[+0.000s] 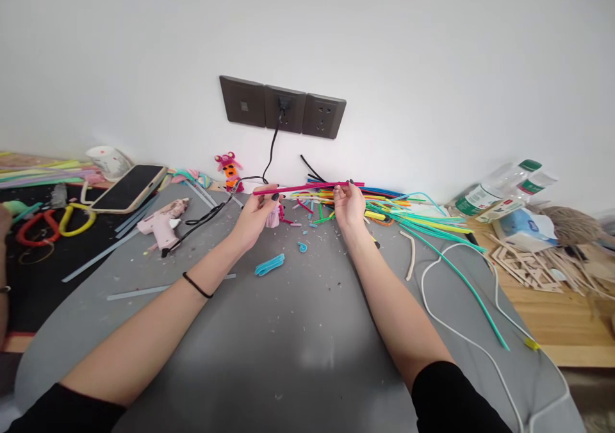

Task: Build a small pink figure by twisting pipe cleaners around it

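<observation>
A magenta pipe cleaner (307, 187) stretches level between my two hands above the back of the grey table. My left hand (257, 214) pinches it near its left end, and my right hand (350, 204) grips it near the other end. Just beside my left fingers is a pale pink fuzzy piece (273, 217), partly hidden. Short cut bits of coloured pipe cleaner lie between the hands. A folded blue bundle (270, 264) and a small blue coil (302, 247) rest nearer to me. Behind and right of my right hand spreads a pile of multicoloured pipe cleaners (408, 210).
A pink glue gun (161, 225) lies left, its black cord running to the wall socket (283, 105). An orange and pink figure (229, 171) stands by the wall. A phone (129, 188), scissors (38, 228), bottles (494, 189) and white cable (461, 337) surround the table. Another person's arm (4, 273) shows far left.
</observation>
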Demonstrator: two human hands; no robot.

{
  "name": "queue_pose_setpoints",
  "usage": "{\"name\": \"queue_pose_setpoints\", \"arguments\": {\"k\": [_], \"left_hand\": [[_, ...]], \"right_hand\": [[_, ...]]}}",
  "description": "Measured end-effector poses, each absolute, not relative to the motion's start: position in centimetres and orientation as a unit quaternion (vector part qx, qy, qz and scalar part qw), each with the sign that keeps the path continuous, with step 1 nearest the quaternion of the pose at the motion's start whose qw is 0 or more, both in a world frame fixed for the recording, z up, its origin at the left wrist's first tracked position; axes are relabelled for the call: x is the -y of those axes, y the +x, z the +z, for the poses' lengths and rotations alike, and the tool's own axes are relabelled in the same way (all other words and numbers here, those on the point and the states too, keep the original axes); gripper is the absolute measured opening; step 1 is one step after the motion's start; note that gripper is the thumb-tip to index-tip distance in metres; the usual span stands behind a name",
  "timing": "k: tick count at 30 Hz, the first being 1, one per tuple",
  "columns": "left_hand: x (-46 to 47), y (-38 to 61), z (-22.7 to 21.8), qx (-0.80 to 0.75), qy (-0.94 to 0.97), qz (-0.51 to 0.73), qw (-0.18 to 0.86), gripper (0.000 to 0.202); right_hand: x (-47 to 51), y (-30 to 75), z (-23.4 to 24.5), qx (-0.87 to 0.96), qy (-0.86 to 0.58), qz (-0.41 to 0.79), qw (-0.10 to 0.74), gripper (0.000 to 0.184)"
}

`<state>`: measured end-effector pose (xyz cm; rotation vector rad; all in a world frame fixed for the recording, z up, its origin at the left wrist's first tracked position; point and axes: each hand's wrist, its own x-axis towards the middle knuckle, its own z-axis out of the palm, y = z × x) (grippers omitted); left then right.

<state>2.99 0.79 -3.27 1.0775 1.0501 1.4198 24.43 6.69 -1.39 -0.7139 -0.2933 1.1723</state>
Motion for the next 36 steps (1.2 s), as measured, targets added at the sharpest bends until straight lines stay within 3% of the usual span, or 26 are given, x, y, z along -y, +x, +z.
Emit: {"name": "queue_pose_setpoints", "arguments": {"k": [18,26,32,36], "left_hand": [[-0.5,2.7,-3.0,-0.424,0.457,0.617,0.481,0.058],[-0.7,2.7,-2.8,-0.409,0.445,0.639,0.476,0.052],[-0.3,2.9,-2.2,-0.410,0.469,0.637,0.454,0.049],[-0.1,3.1,-2.1,-0.413,0.464,0.639,0.453,0.049]], "right_hand": [[-6.8,24.3,-1.7,0.161,-0.360,0.485,0.781,0.032],[-6.4,24.1,-1.2,0.143,-0.343,0.500,0.782,0.026],[-5.5,22.7,-0.7,0.278,-0.312,0.538,0.732,0.027],[-3.8,21.2,-0.4,0.460,-0.301,0.552,0.627,0.041]]}}
